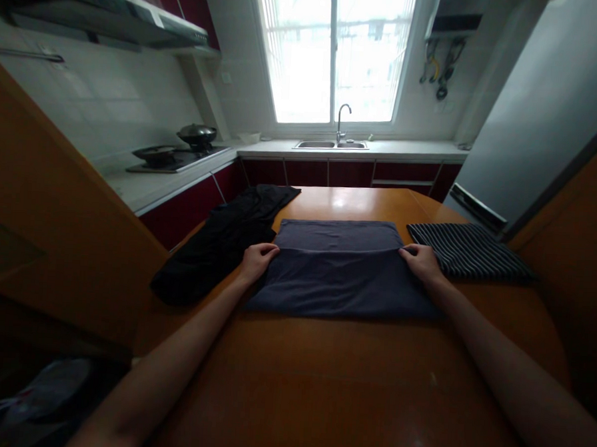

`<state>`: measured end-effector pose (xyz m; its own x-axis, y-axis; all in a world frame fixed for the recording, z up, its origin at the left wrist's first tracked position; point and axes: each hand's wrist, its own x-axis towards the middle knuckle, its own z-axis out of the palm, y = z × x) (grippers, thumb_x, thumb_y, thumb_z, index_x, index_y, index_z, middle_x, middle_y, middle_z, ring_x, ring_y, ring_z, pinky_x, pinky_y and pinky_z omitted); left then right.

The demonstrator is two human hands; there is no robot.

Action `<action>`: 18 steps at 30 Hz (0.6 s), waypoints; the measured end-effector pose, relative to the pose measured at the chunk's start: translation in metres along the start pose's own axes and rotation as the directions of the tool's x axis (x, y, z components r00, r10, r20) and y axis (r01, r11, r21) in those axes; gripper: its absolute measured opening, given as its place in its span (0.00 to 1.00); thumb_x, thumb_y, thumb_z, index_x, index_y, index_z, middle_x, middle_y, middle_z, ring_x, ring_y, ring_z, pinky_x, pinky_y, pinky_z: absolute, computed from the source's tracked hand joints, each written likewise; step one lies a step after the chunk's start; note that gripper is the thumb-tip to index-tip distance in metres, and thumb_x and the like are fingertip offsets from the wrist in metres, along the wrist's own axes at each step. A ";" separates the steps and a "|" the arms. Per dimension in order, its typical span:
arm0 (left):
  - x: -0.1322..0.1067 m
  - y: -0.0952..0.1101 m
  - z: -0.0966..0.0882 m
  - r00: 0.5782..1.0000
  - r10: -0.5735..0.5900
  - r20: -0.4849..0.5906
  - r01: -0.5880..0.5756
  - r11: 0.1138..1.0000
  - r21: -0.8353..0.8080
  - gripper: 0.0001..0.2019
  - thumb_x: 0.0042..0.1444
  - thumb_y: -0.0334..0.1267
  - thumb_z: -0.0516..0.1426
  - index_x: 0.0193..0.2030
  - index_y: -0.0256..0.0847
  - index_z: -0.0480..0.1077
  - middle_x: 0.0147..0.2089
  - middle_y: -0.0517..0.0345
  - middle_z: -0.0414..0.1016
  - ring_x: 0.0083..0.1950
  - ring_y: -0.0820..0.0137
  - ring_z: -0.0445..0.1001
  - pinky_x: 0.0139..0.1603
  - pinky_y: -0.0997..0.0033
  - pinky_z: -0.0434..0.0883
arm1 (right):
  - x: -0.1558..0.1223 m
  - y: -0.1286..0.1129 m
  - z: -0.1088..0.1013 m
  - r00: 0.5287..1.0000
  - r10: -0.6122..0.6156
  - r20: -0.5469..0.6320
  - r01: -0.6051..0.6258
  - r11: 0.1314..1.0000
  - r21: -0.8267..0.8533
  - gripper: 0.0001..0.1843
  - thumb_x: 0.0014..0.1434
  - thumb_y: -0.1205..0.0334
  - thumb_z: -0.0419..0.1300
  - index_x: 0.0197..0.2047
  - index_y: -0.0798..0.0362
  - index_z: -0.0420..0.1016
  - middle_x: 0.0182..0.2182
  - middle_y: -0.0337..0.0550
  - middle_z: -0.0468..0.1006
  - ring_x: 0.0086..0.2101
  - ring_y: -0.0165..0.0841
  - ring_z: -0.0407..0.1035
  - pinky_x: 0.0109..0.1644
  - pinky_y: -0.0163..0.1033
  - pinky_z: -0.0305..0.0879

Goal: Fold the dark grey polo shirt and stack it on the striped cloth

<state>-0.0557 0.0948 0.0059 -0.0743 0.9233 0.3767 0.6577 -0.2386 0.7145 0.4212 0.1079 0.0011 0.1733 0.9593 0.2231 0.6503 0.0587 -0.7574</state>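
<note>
On an orange-brown kitchen table (320, 385), seen from the head camera, a person's left hand (257, 258) and right hand (420, 262) each pinch one side of a grey-blue garment (343, 279), fingers curled over the edge of its upper layer. The garment lies flat at the table's middle, and a fold looks partway done. A black garment (222, 243) sprawls just to its left, and a folded striped cloth (470, 251) lies just to its right. Any further fold would call for both corners kept level and the crease pressed smooth
</note>
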 end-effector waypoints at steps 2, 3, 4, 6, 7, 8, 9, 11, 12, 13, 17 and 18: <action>0.001 -0.003 0.002 1.000 0.010 0.009 -0.010 1.000 0.023 0.18 0.54 0.49 0.61 0.39 0.35 0.81 0.40 0.46 0.83 0.43 0.57 0.81 0.48 0.63 0.74 | 0.000 0.000 0.002 1.000 -0.002 0.001 0.002 1.000 -0.025 0.13 0.57 0.58 0.61 0.37 0.58 0.82 0.36 0.52 0.84 0.38 0.43 0.78 0.45 0.42 0.70; 0.002 -0.004 0.002 1.000 0.012 0.024 -0.013 0.999 0.041 0.18 0.55 0.48 0.60 0.39 0.34 0.81 0.41 0.45 0.83 0.43 0.57 0.81 0.49 0.62 0.74 | 0.000 -0.001 0.002 1.000 -0.009 0.008 0.009 0.999 -0.044 0.13 0.58 0.58 0.61 0.38 0.58 0.82 0.37 0.53 0.84 0.39 0.43 0.78 0.46 0.42 0.70; 0.003 -0.004 0.001 0.999 0.010 0.039 -0.013 0.998 0.059 0.17 0.55 0.47 0.60 0.40 0.34 0.80 0.41 0.44 0.83 0.43 0.57 0.81 0.49 0.62 0.74 | -0.001 -0.001 0.002 1.000 -0.018 0.012 0.019 0.998 -0.068 0.13 0.58 0.58 0.61 0.39 0.59 0.82 0.38 0.54 0.84 0.40 0.43 0.77 0.48 0.43 0.70; 0.005 -0.002 -0.003 0.998 0.023 0.056 -0.028 0.995 0.097 0.18 0.56 0.45 0.59 0.44 0.33 0.79 0.45 0.43 0.82 0.45 0.57 0.80 0.51 0.60 0.75 | -0.003 -0.003 0.000 0.998 -0.058 -0.012 0.056 0.989 -0.140 0.16 0.60 0.59 0.59 0.45 0.60 0.81 0.43 0.57 0.83 0.44 0.44 0.77 0.52 0.44 0.69; 0.005 0.002 -0.005 0.997 0.054 0.060 -0.061 0.991 0.121 0.18 0.58 0.45 0.58 0.47 0.33 0.78 0.48 0.42 0.81 0.48 0.57 0.80 0.53 0.59 0.74 | -0.005 -0.006 -0.001 0.994 -0.097 -0.040 0.087 0.978 -0.190 0.18 0.61 0.59 0.58 0.49 0.61 0.80 0.46 0.58 0.82 0.46 0.45 0.76 0.55 0.45 0.68; 0.004 0.008 -0.005 0.992 0.101 0.069 -0.111 0.983 0.148 0.19 0.59 0.44 0.57 0.51 0.34 0.77 0.52 0.42 0.79 0.52 0.57 0.79 0.57 0.58 0.73 | -0.009 -0.011 -0.001 0.987 -0.149 -0.066 0.129 0.962 -0.241 0.20 0.62 0.59 0.56 0.53 0.62 0.78 0.49 0.60 0.80 0.49 0.46 0.74 0.57 0.48 0.67; 0.002 0.016 -0.005 0.982 0.162 0.094 -0.177 0.968 0.177 0.20 0.61 0.44 0.55 0.54 0.35 0.75 0.56 0.42 0.77 0.57 0.57 0.76 0.61 0.56 0.71 | -0.014 -0.017 0.000 0.975 -0.206 -0.082 0.175 0.942 -0.286 0.22 0.63 0.59 0.55 0.56 0.63 0.75 0.52 0.62 0.78 0.52 0.48 0.72 0.60 0.50 0.65; -0.009 0.039 0.005 0.932 0.291 0.216 -0.336 0.917 0.215 0.23 0.65 0.45 0.52 0.62 0.36 0.70 0.64 0.44 0.71 0.66 0.58 0.69 0.69 0.56 0.64 | -0.029 -0.037 0.011 0.948 -0.316 -0.045 0.283 0.897 -0.340 0.25 0.66 0.59 0.51 0.61 0.64 0.71 0.57 0.64 0.74 0.59 0.49 0.67 0.65 0.53 0.60; -0.016 0.052 0.013 0.892 0.339 0.300 -0.410 0.885 0.219 0.24 0.67 0.45 0.50 0.66 0.37 0.67 0.68 0.45 0.67 0.69 0.60 0.65 0.71 0.56 0.61 | -0.040 -0.048 0.019 0.935 -0.353 0.004 0.334 0.879 -0.340 0.27 0.67 0.58 0.50 0.62 0.65 0.70 0.60 0.64 0.71 0.61 0.49 0.64 0.66 0.53 0.58; -0.025 0.066 0.024 0.842 0.373 0.389 -0.477 0.851 0.218 0.26 0.69 0.46 0.48 0.69 0.37 0.62 0.71 0.45 0.63 0.72 0.61 0.61 0.72 0.57 0.59 | -0.051 -0.060 0.031 0.920 -0.383 0.082 0.388 0.860 -0.330 0.28 0.68 0.57 0.48 0.65 0.65 0.67 0.63 0.63 0.68 0.64 0.47 0.60 0.68 0.52 0.56; -0.057 0.105 0.074 0.724 0.392 0.568 -0.619 0.733 0.282 0.27 0.72 0.45 0.42 0.74 0.39 0.52 0.76 0.47 0.52 0.77 0.61 0.49 0.74 0.53 0.51 | -0.090 -0.098 0.080 0.835 -0.389 0.389 0.521 0.786 -0.332 0.32 0.69 0.58 0.44 0.72 0.63 0.56 0.71 0.56 0.55 0.71 0.44 0.47 0.72 0.55 0.45; -0.062 0.107 0.083 0.722 0.377 0.580 -0.622 0.720 0.308 0.28 0.72 0.46 0.41 0.75 0.39 0.51 0.76 0.47 0.52 0.77 0.61 0.48 0.74 0.52 0.50 | -0.095 -0.101 0.088 0.824 -0.368 0.430 0.527 0.777 -0.345 0.32 0.69 0.58 0.44 0.73 0.63 0.55 0.72 0.55 0.52 0.71 0.43 0.44 0.72 0.55 0.43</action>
<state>0.0816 0.0370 0.0106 0.6288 0.7515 0.1996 0.7502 -0.6539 0.0984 0.2741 0.0351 0.0027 -0.4144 0.8881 0.1990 0.8519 0.4554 -0.2587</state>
